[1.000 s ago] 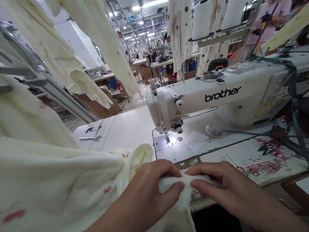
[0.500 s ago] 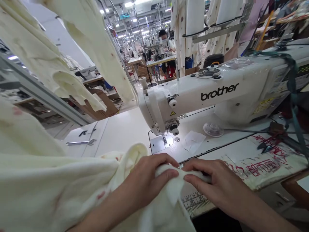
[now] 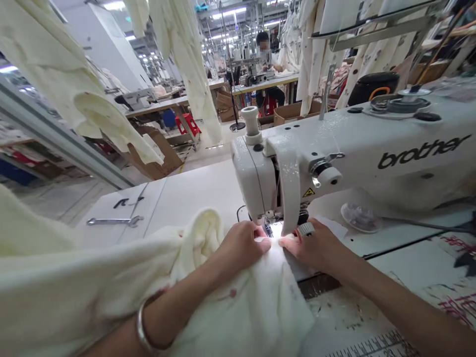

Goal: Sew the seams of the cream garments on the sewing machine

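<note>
Cream fabric [image 3: 238,297] with small reddish marks spreads over the left and front of the sewing table. My left hand [image 3: 247,244] pinches its edge just left of the needle area. On the other side, my right hand [image 3: 310,246] grips the same edge between thumb and fingers. Both hands are close beneath the head of a white sewing machine [image 3: 260,173], at the lit presser foot [image 3: 268,229]. Whether the fabric lies under the foot is hard to make out. A bracelet [image 3: 141,322] circles my left wrist.
A wrench [image 3: 115,221] and a small black tool [image 3: 121,203] lie on the table [image 3: 193,191] at left. Right of the machine head sits a clear dish [image 3: 360,218]. Cream pieces [image 3: 186,59] hang behind; a person [image 3: 263,49] sits at another machine farther back.
Both hands have carried the fabric edge forward from the table's front to the presser foot. The view has come closer to the machine, which now appears larger and farther right.
</note>
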### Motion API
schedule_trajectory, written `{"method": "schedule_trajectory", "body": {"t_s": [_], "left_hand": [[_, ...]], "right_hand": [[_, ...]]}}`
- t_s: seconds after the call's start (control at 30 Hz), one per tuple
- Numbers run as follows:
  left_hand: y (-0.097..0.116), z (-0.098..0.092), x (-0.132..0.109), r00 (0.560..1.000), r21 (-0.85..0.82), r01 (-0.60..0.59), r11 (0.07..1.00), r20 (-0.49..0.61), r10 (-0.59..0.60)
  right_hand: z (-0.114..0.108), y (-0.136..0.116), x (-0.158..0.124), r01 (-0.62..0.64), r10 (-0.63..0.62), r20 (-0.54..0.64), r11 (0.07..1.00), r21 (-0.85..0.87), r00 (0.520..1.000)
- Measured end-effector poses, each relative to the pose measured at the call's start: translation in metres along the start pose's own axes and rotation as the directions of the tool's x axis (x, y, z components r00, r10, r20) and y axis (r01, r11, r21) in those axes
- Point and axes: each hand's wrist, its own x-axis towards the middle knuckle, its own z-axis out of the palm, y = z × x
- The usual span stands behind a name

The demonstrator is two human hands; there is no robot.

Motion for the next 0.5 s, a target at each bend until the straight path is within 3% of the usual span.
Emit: {"method": "schedule_trajectory", "body": {"t_s": [0.27, 0.5], "left_hand": [[-0.005, -0.0016, 0.0096, 0.998, 0.024, 0.06, 0.998, 0.0, -0.06], [-0.012, -0.0008, 0.0124, 0.999, 0.054, 0.035, 0.998, -0.002, -0.035]], "right_hand": [[0.0047, -0.0015, 0.0067, -0.033, 0.039, 0.046, 0.993, -0.113, 0.998], [0.0077, -0.0036, 0.0075, -0.051, 0.05, -0.015, 0.992, -0.118, 0.999]]}}
